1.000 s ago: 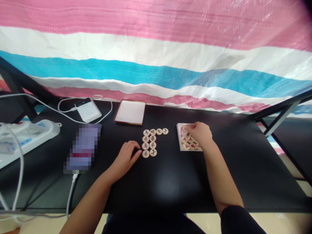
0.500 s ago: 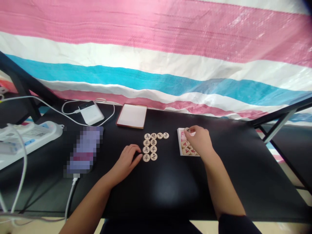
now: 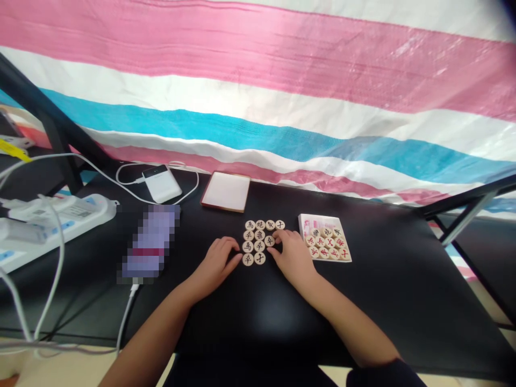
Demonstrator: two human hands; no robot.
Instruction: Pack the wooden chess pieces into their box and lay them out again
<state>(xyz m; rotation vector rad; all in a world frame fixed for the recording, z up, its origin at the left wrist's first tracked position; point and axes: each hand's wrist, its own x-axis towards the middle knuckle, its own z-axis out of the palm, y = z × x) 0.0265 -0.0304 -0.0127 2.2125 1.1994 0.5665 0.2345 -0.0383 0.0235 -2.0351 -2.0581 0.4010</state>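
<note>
Your right hand (image 3: 294, 257) moved off the white card (image 3: 307, 221) to the black-marked Chinese chess pieces (image 3: 258, 242). Fingers sat at the group's right edge; you couldn't tell if they gripped the nearest piece (image 3: 269, 241). Your left hand (image 3: 215, 263) lay open, just beside the group. Red-marked pieces (image 3: 326, 244) sat on the card.

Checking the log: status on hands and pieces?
Left hand open beside black-marked xiangqi pieces. Right hand open, fingers against them. Red-marked xiangqi pieces on printed card, further right.
</note>
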